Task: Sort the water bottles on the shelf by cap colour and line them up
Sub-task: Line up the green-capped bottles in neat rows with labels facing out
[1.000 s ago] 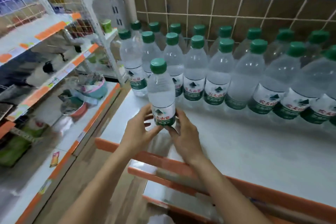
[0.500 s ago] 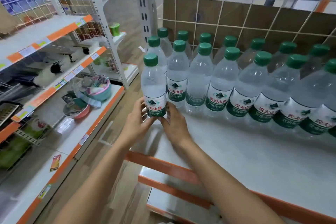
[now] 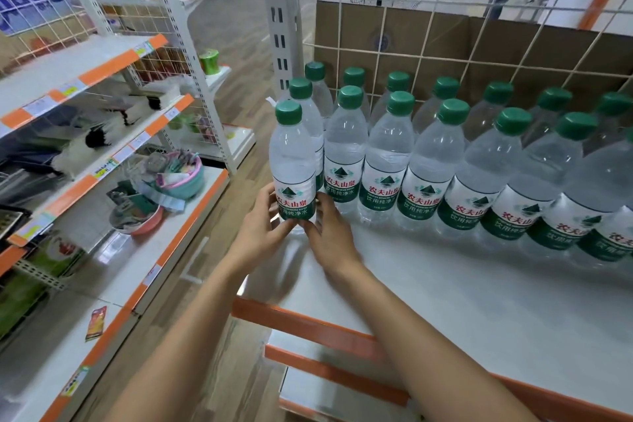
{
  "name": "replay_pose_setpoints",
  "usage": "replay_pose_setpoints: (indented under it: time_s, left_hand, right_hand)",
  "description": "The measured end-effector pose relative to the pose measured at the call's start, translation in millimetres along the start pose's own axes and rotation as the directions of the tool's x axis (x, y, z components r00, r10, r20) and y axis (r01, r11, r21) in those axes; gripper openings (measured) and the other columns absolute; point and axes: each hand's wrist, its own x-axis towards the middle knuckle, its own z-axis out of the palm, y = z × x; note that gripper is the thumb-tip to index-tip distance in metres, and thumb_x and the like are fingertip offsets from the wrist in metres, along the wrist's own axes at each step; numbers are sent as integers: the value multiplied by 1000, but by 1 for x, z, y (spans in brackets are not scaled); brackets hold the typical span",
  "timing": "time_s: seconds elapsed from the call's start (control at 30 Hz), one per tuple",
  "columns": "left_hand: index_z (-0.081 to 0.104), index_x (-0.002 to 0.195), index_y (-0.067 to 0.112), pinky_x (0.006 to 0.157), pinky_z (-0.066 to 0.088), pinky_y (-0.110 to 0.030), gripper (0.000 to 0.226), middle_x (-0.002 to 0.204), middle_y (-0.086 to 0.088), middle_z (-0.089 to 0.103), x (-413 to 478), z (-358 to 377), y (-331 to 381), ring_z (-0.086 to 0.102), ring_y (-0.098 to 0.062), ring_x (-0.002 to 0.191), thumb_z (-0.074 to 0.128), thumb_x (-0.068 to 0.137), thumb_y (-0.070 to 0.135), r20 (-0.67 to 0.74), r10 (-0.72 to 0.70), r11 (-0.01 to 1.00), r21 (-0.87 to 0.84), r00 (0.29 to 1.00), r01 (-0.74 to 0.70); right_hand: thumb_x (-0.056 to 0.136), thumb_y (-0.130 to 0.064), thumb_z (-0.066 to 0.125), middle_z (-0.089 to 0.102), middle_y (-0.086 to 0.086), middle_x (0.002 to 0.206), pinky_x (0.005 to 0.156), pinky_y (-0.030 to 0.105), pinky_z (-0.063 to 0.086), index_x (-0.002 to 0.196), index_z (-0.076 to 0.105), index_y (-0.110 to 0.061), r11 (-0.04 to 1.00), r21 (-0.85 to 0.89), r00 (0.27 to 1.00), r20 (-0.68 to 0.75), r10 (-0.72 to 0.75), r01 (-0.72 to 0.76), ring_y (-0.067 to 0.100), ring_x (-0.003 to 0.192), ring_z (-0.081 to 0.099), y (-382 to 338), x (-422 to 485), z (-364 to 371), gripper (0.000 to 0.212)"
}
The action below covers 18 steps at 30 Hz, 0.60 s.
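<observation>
Person seen only as two arms and two hands, entering from the lower edge.

Left forearm [image 3: 191, 325]: bare along its whole visible length, slim, smooth in outline. It looks broader toward the frame edge under the wide lens.

Right forearm [image 3: 428, 329]: likewise bare to the frame edge, same slim build, narrow at the wrist.

Left hand [image 3: 262, 233]: bare, slender fingers.

Right hand [image 3: 330, 240]: bare, back faintly ridged at the knuckles.

Nail detail too small to tell.

Clear bottles [image 3: 346, 151] w/ green caps [image 3: 288, 112], white shelf [image 3: 462, 288] orange-edged.
</observation>
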Motion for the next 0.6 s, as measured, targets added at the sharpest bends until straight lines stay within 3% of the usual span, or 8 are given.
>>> replay_pose_setpoints:
  time_s: [0.23, 0.3, 0.37, 0.43, 0.5, 0.6]
  left_hand:
    - [32, 138, 22, 102, 44, -34, 62, 129, 6, 55, -5, 4, 5, 53, -6, 119, 66, 87, 18, -15, -15, 999, 28, 1000, 15]
    - [39, 132, 14, 94, 47, -33, 61, 121, 0, 54, -11, 15, 9, 56, -12, 109, 72, 81, 19, -202, -6, 988, 148, 979, 36]
    - [47, 115, 9, 82, 48, -34, 49, 105, -3, 51, -25, 30, 21, 56, -20, 91, 75, 76, 19, -429, 5, 968, 230, 903, 104]
    - [50, 99, 9, 71, 44, -29, 33, 90, -2, 51, -40, 48, 37, 52, -19, 75, 73, 76, 12, -506, 86, 960, 273, 858, 65]
    - [54, 94, 10, 66, 42, -25, 26, 84, -1, 54, -49, 64, 51, 52, -17, 71, 72, 76, 6, -434, 193, 938, 343, 880, -36]
    - [60, 99, 9, 74, 41, -23, 30, 92, -5, 61, -49, 92, 70, 58, -22, 81, 72, 73, 2, -235, 307, 862, 479, 922, -165]
  right_hand:
    - [81, -35, 58, 54, 3, 132, 97, 48, 45, 129, 35, -29, 999, 11, 999, 14, -34, 34, 24, 123, 52, -4, -1, -4, 54]
    - [86, -26, 60, 54, 7, 132, 98, 44, 44, 133, 37, -20, 998, -24, 998, 25, -55, 55, 26, 121, 52, -9, -8, -10, 53]
    - [88, -19, 60, 52, 10, 133, 101, 38, 41, 136, 40, -11, 996, -71, 998, -7, -56, 55, 26, 121, 50, -13, -19, -21, 52]
    - [88, -16, 60, 55, 8, 129, 100, 36, 41, 131, 48, -9, 990, -104, 993, -48, -104, 99, 24, 117, 52, -11, -35, -37, 45]
    - [87, -15, 59, 57, 4, 123, 100, 33, 41, 124, 55, -10, 975, -167, 984, -76, -164, 149, 21, 114, 52, -9, -50, -54, 37]
    - [84, -11, 60, 59, 2, 119, 99, 20, 33, 119, 59, -12, 936, -317, 967, -145, -210, 156, 19, 112, 52, 0, -75, -93, 34]
